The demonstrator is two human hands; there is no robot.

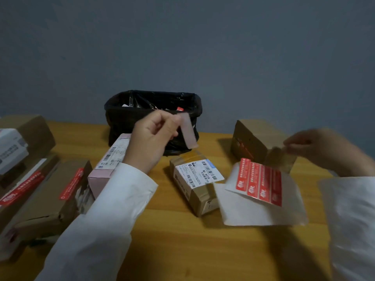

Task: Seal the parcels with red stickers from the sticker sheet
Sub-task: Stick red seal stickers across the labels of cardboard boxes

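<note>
Red rectangular stickers (258, 182) remain on the white backing sheet (261, 203), lifted by the right hand's (316, 148) pinching fingers beside the small brown cardboard parcel (194, 185) — left hand (151, 138) pinches a pale strip (187, 131) over the black-lined bin (125, 116), likely for discarding.

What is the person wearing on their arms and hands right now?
Both arms are in long white sleeves that reach the wrists: left sleeve, right sleeve. The left hand and right hand are bare, with no gloves, and no rings or watch visible.
</note>
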